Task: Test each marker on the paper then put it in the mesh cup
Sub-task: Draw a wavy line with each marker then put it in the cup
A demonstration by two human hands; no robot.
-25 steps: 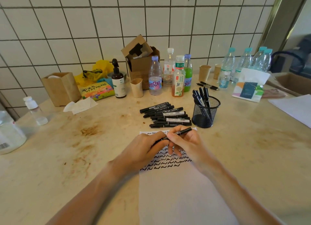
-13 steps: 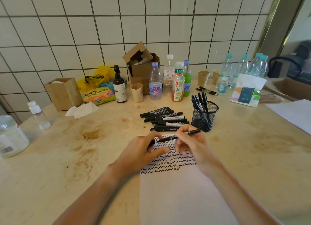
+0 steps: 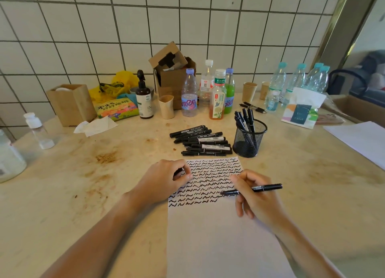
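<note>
our right hand [image 3: 257,200] pinches the uncapped marker [image 3: 252,189], tip angled onto the paper [image 3: 218,236] for testing; our left hand [image 3: 164,182] grips its cap [image 3: 178,171].

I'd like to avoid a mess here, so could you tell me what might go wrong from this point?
The right hand holds the uncapped marker with its tip at the last scribbled row; resting there, it may bleed through the paper. The left hand seems to hold the cap, so mislaying it could dry the marker. The mesh cup stands beside the loose markers; a careless reach could tip it.
</note>
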